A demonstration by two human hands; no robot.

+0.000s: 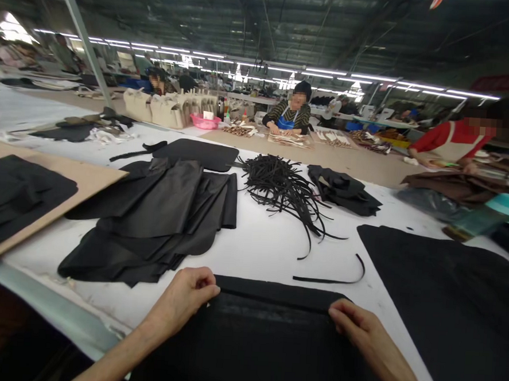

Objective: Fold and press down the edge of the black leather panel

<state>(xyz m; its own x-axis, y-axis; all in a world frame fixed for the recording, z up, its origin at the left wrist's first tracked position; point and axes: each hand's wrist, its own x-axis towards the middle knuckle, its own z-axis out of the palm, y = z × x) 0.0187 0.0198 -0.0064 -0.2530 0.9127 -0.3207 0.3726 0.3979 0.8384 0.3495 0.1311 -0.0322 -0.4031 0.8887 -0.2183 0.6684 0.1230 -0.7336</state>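
A black fabric panel [262, 340] lies on the white table [259, 248] right in front of me. My left hand [185, 298] pinches its top left corner with fingers curled. My right hand [353, 326] grips the top right corner the same way. Along the panel's upper edge runs a folded or layered strip [274, 292] stretched between both hands. One loose black strap [331, 275] lies curved just beyond the panel.
A stack of black cut pieces [153, 219] lies to the left, a tangle of black straps [284, 189] in the middle, a large black sheet [446, 294] at right. A brown board [87, 177] holds more black fabric. Other people work at tables behind.
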